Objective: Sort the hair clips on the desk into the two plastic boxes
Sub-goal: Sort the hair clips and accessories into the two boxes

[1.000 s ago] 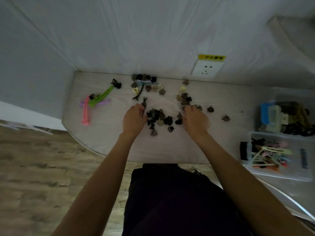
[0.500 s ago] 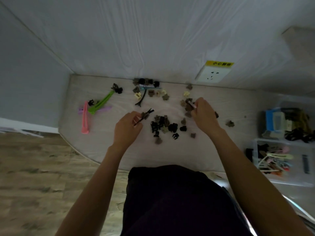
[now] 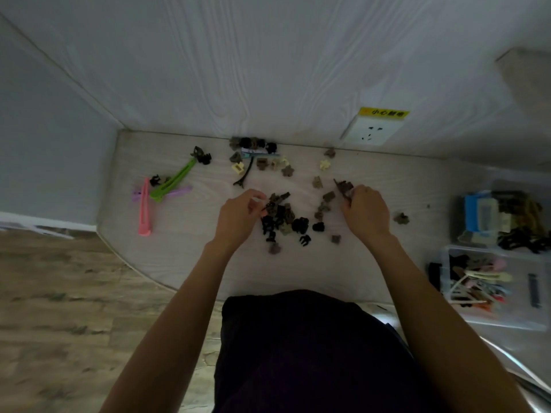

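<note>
Both hands are working over the pile of small dark clips in the middle of the surface. Her left hand is pinching a thin dark clip at the pile's left edge, much as half a second ago, though it is sitting a little closer to the pile now. Her right hand is curling round a small brown claw clip at the pile's far right, where it was reaching before. Long pink and green clips are lying well apart to the left. Two plastic boxes are standing at the right edge, the far one holding chunky clips, the near one holding slim coloured ones.
</note>
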`<state>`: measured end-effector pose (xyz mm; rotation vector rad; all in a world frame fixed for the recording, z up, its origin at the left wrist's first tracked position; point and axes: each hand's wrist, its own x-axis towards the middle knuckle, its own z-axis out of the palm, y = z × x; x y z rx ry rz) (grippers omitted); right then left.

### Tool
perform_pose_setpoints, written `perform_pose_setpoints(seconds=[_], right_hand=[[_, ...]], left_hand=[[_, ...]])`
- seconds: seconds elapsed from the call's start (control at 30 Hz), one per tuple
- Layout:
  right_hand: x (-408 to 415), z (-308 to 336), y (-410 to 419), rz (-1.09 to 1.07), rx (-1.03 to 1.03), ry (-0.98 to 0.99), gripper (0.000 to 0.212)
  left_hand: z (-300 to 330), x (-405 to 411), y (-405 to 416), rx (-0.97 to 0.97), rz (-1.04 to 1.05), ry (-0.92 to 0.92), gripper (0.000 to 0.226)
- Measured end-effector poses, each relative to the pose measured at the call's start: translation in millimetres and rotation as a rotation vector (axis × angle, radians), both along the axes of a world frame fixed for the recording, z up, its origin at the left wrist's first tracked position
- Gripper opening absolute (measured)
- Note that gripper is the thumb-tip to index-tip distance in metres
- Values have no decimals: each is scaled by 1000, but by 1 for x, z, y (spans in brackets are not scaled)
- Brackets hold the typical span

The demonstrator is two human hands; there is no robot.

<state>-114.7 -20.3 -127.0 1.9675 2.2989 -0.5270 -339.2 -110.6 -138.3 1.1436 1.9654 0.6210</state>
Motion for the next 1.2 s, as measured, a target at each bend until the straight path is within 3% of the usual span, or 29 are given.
perform_pose_setpoints(seconds=[0.17, 0.27, 0.43, 0.53, 0.63, 0.77, 0.83, 0.97, 1.03, 1.2], right_hand=[[-5, 33, -3, -110, -5, 237, 26], [-27, 45, -7, -93, -197, 493, 5], [-61, 27, -8, -196, -424, 658, 36], [-66, 16, -6, -270, -481, 720, 33], [-72, 14, -10, -188, -475, 665, 31], [-69, 8, -3, -374, -393, 744, 29], [-58, 7, 10, -449, -287, 699, 31], [-45, 9, 25, -262, -170, 545, 37], [-55, 11, 30, -125, -139, 509, 27], [-113, 22, 52, 355, -83, 453, 9]], left_hand=[[0, 3, -1, 101, 70, -202, 15], [8, 9, 3, 164, 68, -304, 14], [10, 12, 4, 187, -6, -255, 14], [8, 11, 2, 157, -49, -135, 16], [7, 15, 6, 164, -109, -48, 46], [8, 16, 15, 211, -124, 62, 22], [3, 5, 14, 166, -78, 132, 24], [-6, -21, 17, 142, 22, 294, 36], [-8, -30, 28, 93, 97, 304, 32], [-4, -33, 54, 62, 48, 310, 20]])
